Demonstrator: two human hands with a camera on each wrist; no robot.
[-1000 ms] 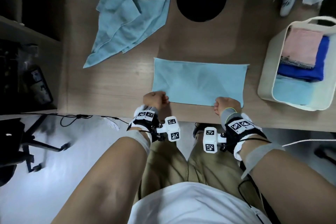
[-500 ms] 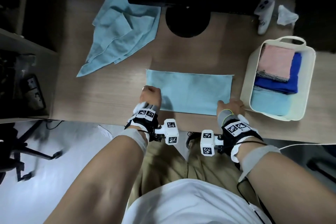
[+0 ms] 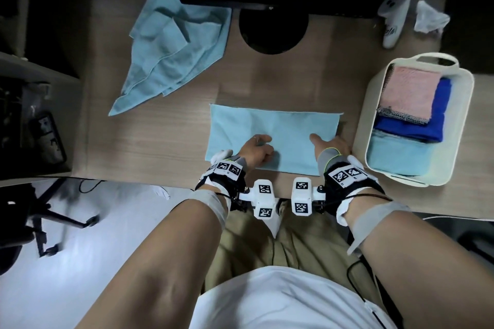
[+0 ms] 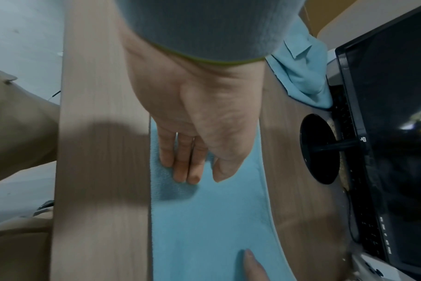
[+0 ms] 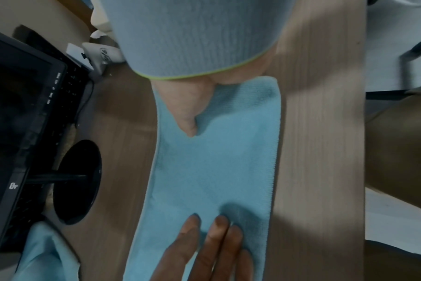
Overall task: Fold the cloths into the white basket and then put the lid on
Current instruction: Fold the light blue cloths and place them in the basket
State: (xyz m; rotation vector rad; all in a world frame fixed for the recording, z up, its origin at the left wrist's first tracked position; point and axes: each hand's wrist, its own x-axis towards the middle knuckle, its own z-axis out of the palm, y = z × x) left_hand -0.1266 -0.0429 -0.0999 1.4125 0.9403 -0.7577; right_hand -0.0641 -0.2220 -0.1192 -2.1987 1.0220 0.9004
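A light blue cloth [image 3: 275, 128] [image 4: 204, 228] [image 5: 216, 171] lies folded into a long rectangle near the desk's front edge. My left hand [image 3: 258, 145] [image 4: 199, 180] rests flat on its left part with straight fingers [image 5: 216, 233]. At the right end, my right hand [image 3: 330, 144] [image 5: 199, 114] lays its thumb [image 4: 252, 266] on top of the cloth, while its fingers are hidden at the cloth's edge. The white basket [image 3: 371, 104] stands just right of the cloth and holds folded pink [image 3: 409, 93], dark blue [image 3: 438, 117] and light blue [image 3: 395, 155] cloths. No lid is in view.
A loose pile of light blue cloths [image 3: 176, 43] lies at the back left. A black monitor with a round base [image 3: 272, 32] stands behind the cloth. A white controller [image 3: 393, 16] and a crumpled tissue [image 3: 430, 17] sit at the back right. The desk edge runs under my wrists.
Both hands moved from the cloth's near corners up onto it. The left hand went from curled to flat, and the right hand slid to the right end by the basket.
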